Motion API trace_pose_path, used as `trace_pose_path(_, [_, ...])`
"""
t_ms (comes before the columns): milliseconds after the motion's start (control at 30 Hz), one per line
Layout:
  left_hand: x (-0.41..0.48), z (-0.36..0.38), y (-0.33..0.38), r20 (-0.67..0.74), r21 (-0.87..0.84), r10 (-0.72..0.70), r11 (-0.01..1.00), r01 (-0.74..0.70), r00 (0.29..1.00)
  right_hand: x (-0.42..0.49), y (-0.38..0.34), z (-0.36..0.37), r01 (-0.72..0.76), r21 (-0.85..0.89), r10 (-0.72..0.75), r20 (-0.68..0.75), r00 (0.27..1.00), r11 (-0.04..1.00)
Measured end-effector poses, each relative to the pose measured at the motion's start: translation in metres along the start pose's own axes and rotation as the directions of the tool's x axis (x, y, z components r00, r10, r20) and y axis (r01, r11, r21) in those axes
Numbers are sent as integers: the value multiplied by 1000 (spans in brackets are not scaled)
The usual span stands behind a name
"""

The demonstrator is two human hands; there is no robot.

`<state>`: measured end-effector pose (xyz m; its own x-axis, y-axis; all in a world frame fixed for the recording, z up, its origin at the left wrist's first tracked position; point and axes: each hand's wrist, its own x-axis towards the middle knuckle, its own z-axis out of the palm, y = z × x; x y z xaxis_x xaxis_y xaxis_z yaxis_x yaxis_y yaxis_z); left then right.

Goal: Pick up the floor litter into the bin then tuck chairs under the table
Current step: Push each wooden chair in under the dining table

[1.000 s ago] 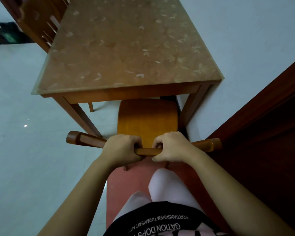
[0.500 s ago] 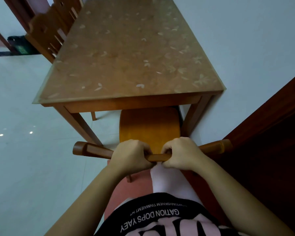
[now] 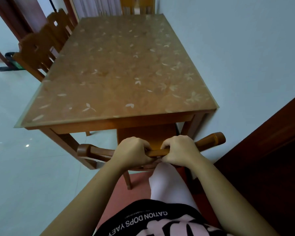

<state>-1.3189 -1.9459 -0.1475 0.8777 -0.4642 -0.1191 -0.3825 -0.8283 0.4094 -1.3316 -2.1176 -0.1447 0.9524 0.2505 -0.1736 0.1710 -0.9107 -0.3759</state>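
Chairs of carved brown wood (image 3: 41, 46) stand close against the left side of the rectangular wooden table with a leaf-patterned top (image 3: 119, 74). At its near end, the left hand (image 3: 133, 153) curls its fingers round the curved top rail of the near orange-brown wooden chair (image 3: 157, 152). Just right of it, the right hand (image 3: 180, 150) grips the same rail. That chair's seat lies mostly under the table's near edge. A dark red-brown wooden panel (image 3: 262, 150) stands at the right.

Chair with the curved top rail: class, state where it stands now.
Head view, lower centre: the chair stands at the near end of the table, seat partly under the tabletop, with the left hand and right hand gripping its top rail.
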Motion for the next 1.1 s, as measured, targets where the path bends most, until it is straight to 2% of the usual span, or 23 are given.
trace_pose_path(300, [57, -18, -6, -92, 58, 30, 998, -24, 995, 47, 25, -23, 84, -114, -90, -48, 995, 990])
trace_pose_path(533, [97, -18, -1, -69, 75, 31, 997, -25, 997, 73, 49, -39, 55, -103, -60, -47, 997, 993])
trace_pose_path(1100, [138, -29, -11, -75, 71, 38, 997, -33, 996, 112, 65, -57, 117, -131, -119, -9, 993, 984])
